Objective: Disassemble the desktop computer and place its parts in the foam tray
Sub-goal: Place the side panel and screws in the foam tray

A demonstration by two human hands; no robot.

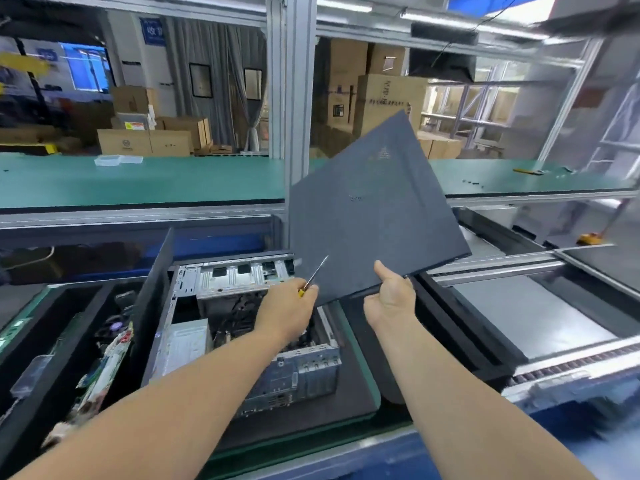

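Fingers of both hands clamp flat dark-grey metal side panel above open computer case, left hand also pinching yellow-handled screwdriver, right hand at panel's lower edge.

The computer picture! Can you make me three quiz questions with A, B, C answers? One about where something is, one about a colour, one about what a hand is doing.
1. Where is the open computer?
A. On a cardboard box
B. On the bench below the hands
C. On the floor

2. What colour is the far table?
A. Green
B. Red
C. White

3. What is the right hand doing?
A. Resting flat
B. Pointing
C. Holding up the dark panel

Answers: 1 B, it lies under both arms. 2 A, its top is green. 3 C, the thumb pinches the panel's lower edge, while the left hand holds a screwdriver.
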